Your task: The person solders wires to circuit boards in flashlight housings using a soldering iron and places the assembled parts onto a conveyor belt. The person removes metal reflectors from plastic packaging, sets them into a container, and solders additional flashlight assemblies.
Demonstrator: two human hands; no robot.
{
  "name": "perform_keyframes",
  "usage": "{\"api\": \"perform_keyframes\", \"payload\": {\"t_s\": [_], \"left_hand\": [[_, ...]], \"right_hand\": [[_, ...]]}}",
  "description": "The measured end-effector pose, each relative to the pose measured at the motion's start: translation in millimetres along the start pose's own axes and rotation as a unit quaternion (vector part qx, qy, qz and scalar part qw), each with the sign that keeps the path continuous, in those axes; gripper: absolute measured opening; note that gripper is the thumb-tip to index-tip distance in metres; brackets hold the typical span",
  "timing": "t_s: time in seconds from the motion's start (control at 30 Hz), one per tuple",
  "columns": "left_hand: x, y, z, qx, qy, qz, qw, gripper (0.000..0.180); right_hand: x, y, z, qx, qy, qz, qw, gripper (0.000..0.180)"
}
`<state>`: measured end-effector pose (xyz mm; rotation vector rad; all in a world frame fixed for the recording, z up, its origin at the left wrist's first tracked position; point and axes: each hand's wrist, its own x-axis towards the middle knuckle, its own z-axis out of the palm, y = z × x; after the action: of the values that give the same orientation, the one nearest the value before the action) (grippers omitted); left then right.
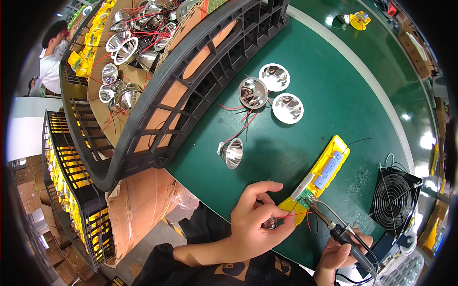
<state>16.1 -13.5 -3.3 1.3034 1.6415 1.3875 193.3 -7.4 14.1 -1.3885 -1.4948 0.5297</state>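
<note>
My left hand (255, 221) pinches thin red wires against the near end of a long yellow housing (320, 176) that carries a small green circuit board (307, 196) and a blue cell. My right hand (341, 252) grips a black soldering iron (348, 238) whose metal tip touches the circuit board. A small reflector part sits half hidden under my left fingers. The housing lies on a green work mat (334, 95).
Several shiny silver reflector cones (253, 93) with red leads lie on the mat. A black plastic crate (191, 86) lined with cardboard holds more reflectors at the upper left. A black fan (395, 198) stands at the right. Another person (51, 52) is at the far left.
</note>
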Motion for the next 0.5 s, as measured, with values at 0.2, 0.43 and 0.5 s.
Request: {"api": "perform_keyframes", "payload": {"t_s": [0.2, 0.43, 0.5], "left_hand": [[0.1, -0.3, 1.5, 0.002, -0.001, -0.006, 1.000, 0.016], [-0.3, -0.1, 0.8, 0.007, 0.003, -0.004, 1.000, 0.016], [-0.9, -0.9, 1.0, 0.009, 0.004, 0.000, 1.000, 0.016]], "right_hand": [[-5.3, 3.0, -1.3, 0.011, 0.070, 0.042, 0.997, 0.050], [-11.9, 12.1, -12.5, 0.094, 0.034, 0.020, 0.995, 0.038], [-10.7, 9.2, -11.2, 0.082, 0.048, 0.017, 0.995, 0.037]]}}
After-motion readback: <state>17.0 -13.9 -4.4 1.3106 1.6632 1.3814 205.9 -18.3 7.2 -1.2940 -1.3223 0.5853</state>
